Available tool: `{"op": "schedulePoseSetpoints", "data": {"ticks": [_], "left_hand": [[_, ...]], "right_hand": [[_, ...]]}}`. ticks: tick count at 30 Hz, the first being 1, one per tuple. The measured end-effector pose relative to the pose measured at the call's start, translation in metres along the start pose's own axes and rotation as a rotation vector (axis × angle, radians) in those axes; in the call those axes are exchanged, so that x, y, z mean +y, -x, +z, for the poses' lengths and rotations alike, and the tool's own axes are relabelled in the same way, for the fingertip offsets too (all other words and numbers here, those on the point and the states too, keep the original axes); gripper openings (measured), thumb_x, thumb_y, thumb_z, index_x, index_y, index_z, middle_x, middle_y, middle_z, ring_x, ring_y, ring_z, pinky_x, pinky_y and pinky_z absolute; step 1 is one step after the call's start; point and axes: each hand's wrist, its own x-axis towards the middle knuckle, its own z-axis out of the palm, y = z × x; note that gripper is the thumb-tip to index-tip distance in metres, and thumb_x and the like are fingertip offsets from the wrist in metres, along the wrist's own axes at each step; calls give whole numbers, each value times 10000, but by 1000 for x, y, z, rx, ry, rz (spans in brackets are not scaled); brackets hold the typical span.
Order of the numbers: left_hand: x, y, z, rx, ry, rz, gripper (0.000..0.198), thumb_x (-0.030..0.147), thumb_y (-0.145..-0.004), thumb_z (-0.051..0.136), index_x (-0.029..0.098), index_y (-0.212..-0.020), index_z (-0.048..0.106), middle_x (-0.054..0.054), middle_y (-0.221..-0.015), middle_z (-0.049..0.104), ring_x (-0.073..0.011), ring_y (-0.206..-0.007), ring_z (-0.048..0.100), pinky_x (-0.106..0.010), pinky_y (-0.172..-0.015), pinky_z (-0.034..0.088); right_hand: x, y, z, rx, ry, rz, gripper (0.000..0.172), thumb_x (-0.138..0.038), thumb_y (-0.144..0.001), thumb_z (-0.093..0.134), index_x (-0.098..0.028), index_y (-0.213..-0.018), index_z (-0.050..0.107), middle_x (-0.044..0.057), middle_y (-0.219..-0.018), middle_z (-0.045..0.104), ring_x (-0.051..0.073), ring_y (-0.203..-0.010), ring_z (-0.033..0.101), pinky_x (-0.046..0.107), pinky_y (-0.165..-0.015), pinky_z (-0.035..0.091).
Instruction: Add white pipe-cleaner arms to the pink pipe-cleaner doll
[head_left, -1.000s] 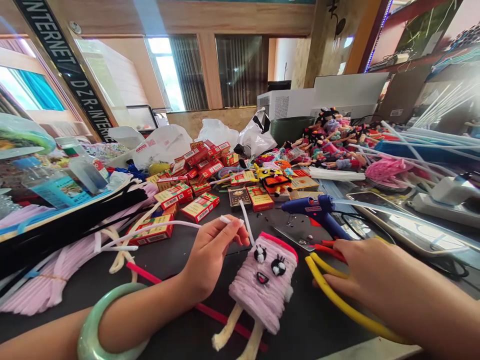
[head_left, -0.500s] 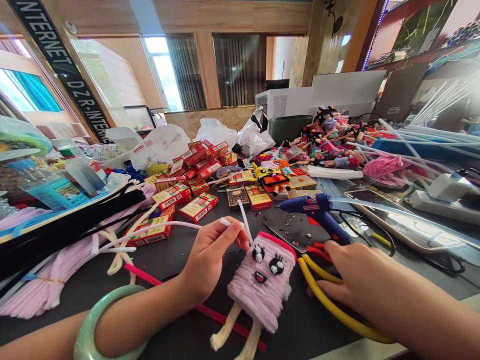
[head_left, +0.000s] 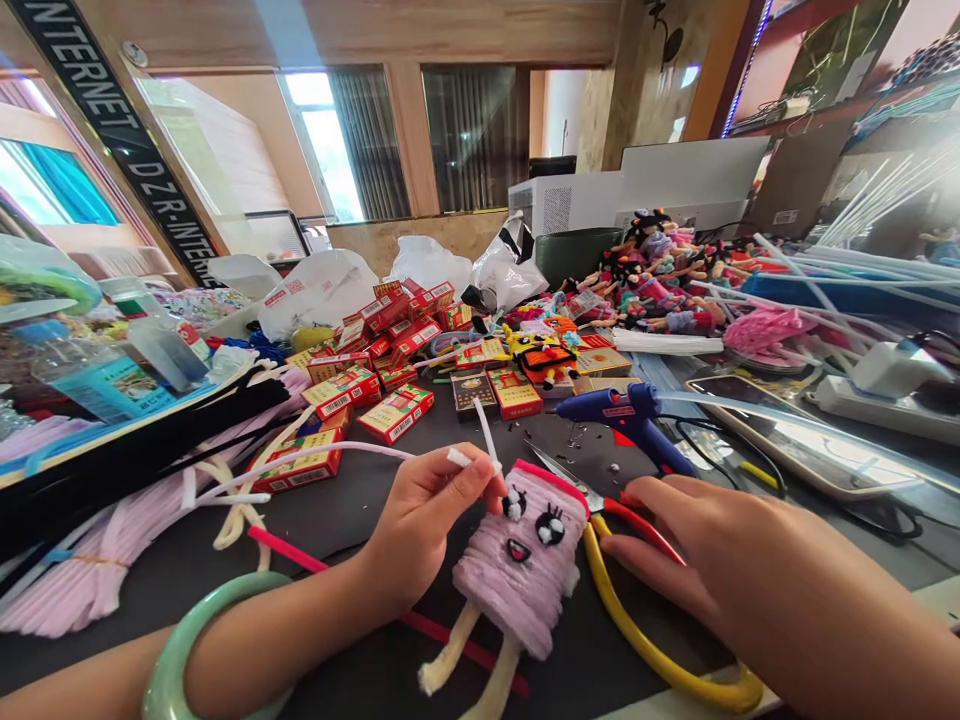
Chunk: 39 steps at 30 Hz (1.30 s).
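Observation:
A pale lilac pipe-cleaner doll point(head_left: 517, 590) with black-and-white eyes, a small red mouth and a red top edge lies on the dark table, its cream legs toward me. At its upper left corner, my left hand point(head_left: 435, 510) pinches a white pipe cleaner point(head_left: 484, 430); a short white end shows above the thumb. My right hand point(head_left: 705, 550) is closed around the red handle of the scissors point(head_left: 645, 530), whose other handle loop is yellow. The blades are slightly apart and point to the upper left, past the doll's top right corner.
A blue glue gun point(head_left: 622, 408) lies behind the scissors, beside a phone-like tray point(head_left: 780, 430). Red-and-yellow small boxes point(head_left: 397, 412) pile up at the back. Bundled lilac pipe cleaners point(head_left: 82, 580) are at left, finished dolls point(head_left: 660, 280) at back right. A red pipe cleaner point(head_left: 289, 548) passes under my left arm.
My right hand has shifted slightly left and its fingers have closed further on the scissors' red handle. The yellow handle has swung a little. My left hand has barely moved.

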Motion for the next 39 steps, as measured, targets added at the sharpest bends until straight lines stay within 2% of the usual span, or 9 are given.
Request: {"op": "schedulePoseSetpoints", "data": {"ticks": [2, 5, 7, 9, 15, 19, 28, 36, 39], "left_hand": [[1, 2, 2, -46, 6, -2, 353, 514, -740, 776, 193, -598, 739, -24, -595, 610, -150, -583, 531, -283, -588, 420], [5, 6, 4, -162, -53, 28, 319, 480, -796, 739, 220, -612, 766, -40, -599, 641, -179, -637, 560, -302, -638, 439], [7, 7, 5, -218, -131, 69, 331, 463, -834, 702, 228, -611, 769, -51, -604, 662, -197, -668, 564, -320, -672, 445], [7, 7, 5, -249, -188, 113, 348, 463, -856, 673, 233, -611, 766, -51, -590, 661, -206, -670, 556, -331, -682, 445], [2, 7, 2, -333, -304, 209, 354, 422, -905, 615, 239, -644, 771, -60, -613, 681, -215, -690, 560, -347, -719, 450], [3, 7, 2, -350, -344, 203, 341, 403, -904, 624, 221, -651, 763, -68, -633, 687, -216, -718, 575, -345, -731, 459], [-2, 6, 1, -198, -140, 298, 143, 316, -876, 700, 200, -796, 725, -6, -709, 643, -150, -742, 571, -284, -731, 470], [-1, 4, 3, -267, -69, 248, 146, 319, -886, 690, 209, -790, 695, 4, -721, 616, -158, -808, 569, -290, -768, 462], [1, 3, 0, -346, -145, 282, 200, 359, -913, 647, 204, -789, 672, 1, -726, 612, -163, -811, 551, -319, -807, 443]], "right_hand": [[-2, -6, -4, 86, -135, -114, 134, -343, -891, 618, -215, -886, 658, 33, -720, 696, 208, -515, 664, 307, -444, 465], [-8, -14, -8, 208, -376, -273, 255, -337, -943, 568, -210, -1162, 590, 40, -927, 744, 180, -717, 723, 269, -592, 546], [-14, -19, -9, 282, -455, -315, 243, -301, -994, 482, -205, -1205, 554, 44, -989, 751, 163, -812, 730, 245, -660, 551], [-21, -23, -9, 336, -497, -355, 207, -260, -1024, 415, -199, -1104, 596, 39, -946, 760, 149, -803, 726, 228, -666, 539], [-29, -26, -12, 372, -591, -354, 376, -270, -1053, 364, -207, -818, 651, 16, -777, 753, 110, -651, 689, 201, -597, 513], [-29, -25, -11, 385, -577, -333, 356, -247, -1044, 382, -216, -804, 644, 1, -708, 730, 102, -613, 676, 193, -583, 491], [-32, -29, -9, 481, -657, -314, 237, -242, -1043, 424, -205, -873, 585, -51, -698, 705, 60, -590, 645, 160, -614, 470], [-30, -31, -10, 405, -721, -320, 287, -254, -1048, 414, -182, -843, 602, -45, -660, 654, 61, -552, 588, 156, -568, 440], [-28, -32, -10, 379, -776, -300, 277, -249, -1042, 426, -181, -840, 602, -53, -644, 627, 50, -534, 562, 126, -559, 433]]}}
